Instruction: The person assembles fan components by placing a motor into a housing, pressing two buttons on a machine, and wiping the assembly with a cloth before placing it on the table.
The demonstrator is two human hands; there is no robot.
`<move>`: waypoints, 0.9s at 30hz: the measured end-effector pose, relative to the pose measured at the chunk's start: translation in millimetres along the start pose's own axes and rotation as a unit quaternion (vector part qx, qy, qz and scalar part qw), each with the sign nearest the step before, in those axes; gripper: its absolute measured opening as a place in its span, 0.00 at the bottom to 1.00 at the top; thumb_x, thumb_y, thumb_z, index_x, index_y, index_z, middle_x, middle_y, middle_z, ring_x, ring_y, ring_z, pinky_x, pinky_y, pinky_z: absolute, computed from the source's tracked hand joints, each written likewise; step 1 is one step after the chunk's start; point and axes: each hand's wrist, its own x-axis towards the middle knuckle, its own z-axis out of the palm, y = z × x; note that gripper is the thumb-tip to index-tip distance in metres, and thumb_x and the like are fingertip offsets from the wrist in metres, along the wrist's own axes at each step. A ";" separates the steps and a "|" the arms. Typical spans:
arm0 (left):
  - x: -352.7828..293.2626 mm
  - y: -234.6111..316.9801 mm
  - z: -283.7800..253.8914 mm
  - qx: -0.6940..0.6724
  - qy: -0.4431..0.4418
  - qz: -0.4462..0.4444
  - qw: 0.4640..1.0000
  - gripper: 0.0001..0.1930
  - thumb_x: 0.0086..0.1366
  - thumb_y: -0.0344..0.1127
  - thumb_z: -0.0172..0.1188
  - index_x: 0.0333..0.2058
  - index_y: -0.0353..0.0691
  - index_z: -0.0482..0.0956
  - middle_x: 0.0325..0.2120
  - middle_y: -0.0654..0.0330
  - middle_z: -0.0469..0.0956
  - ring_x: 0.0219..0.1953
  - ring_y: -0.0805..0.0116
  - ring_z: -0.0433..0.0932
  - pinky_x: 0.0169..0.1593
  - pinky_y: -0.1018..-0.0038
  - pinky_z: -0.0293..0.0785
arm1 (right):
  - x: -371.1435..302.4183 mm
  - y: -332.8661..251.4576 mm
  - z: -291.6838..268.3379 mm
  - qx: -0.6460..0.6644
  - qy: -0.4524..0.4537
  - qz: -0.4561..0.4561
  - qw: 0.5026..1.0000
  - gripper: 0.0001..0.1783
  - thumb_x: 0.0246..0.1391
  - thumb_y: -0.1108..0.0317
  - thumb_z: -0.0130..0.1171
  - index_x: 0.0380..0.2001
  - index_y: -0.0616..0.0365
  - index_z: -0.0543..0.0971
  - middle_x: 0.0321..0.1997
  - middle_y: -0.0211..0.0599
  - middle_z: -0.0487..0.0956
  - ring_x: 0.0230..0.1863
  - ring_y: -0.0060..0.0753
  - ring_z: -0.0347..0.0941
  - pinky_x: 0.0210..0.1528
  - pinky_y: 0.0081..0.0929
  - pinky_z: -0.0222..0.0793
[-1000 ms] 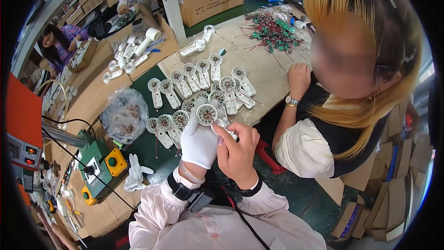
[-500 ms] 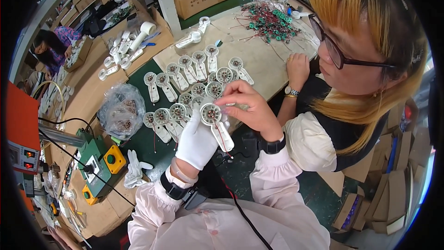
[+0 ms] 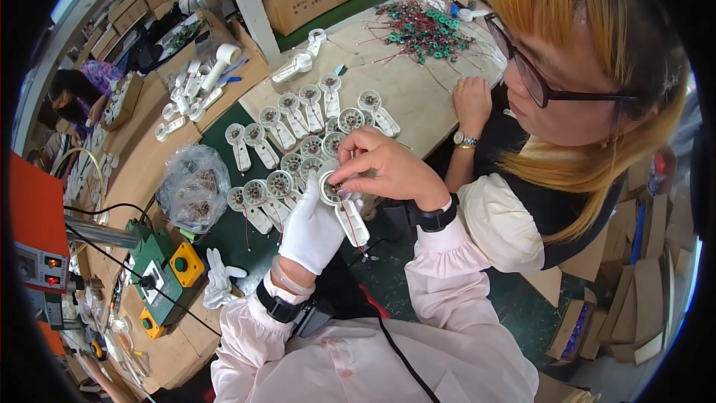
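My left hand (image 3: 310, 237), in a white glove, is closed around a white plastic fan housing (image 3: 353, 227) with a round head and a short handle. A copper-coloured wound core shows partly inside the head, and a red wire runs down the handle. My bare right hand (image 3: 391, 169) reaches over the head from the right, fingers bent and drawn together at its opening. Whatever those fingertips pinch is hidden. Beyond my hands, several similar white housings (image 3: 277, 132) lie in rows on the table, with cores and red wires in them.
At the left lie a clear plastic bag (image 3: 192, 192) of wound cores and a white glove (image 3: 219, 281), near a green machine (image 3: 158, 272) with yellow button boxes. Wired green circuit boards (image 3: 432, 33) are heaped at the back, by a cardboard box (image 3: 317, 0). A co-worker's hand (image 3: 473, 104) rests at the table's right edge.
My right fingers have moved from the side of the housing's round head onto its opening, covering part of the core. My left hand still holds the housing. The view has shifted slightly.
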 end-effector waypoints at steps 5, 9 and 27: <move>-0.6 0.1 5.9 0.008 0.020 0.003 1.000 0.22 0.76 0.49 0.40 0.57 0.38 0.67 0.48 0.57 0.73 0.50 0.62 0.72 0.57 0.62 0.67 | 0.1 -2.1 1.6 -0.018 0.011 -0.007 1.000 0.13 0.43 0.68 0.72 0.36 0.47 0.88 0.36 0.27 0.73 0.41 0.30 0.69 0.46 0.26 0.64; 1.0 0.4 2.9 0.001 -0.014 -0.007 1.000 0.23 0.76 0.50 0.40 0.56 0.38 0.67 0.49 0.57 0.73 0.51 0.63 0.72 0.57 0.63 0.67 | -0.9 -2.2 2.7 -0.020 0.023 -0.003 1.000 0.13 0.42 0.68 0.72 0.35 0.47 0.88 0.35 0.26 0.73 0.41 0.30 0.69 0.46 0.26 0.64; 1.2 0.5 6.9 -0.003 -0.016 0.009 1.000 0.23 0.76 0.51 0.40 0.57 0.39 0.68 0.50 0.58 0.73 0.50 0.64 0.72 0.57 0.64 0.68 | 1.0 -6.6 7.6 -0.048 0.049 -0.002 0.998 0.11 0.41 0.66 0.73 0.32 0.49 0.87 0.34 0.27 0.73 0.40 0.32 0.69 0.44 0.28 0.65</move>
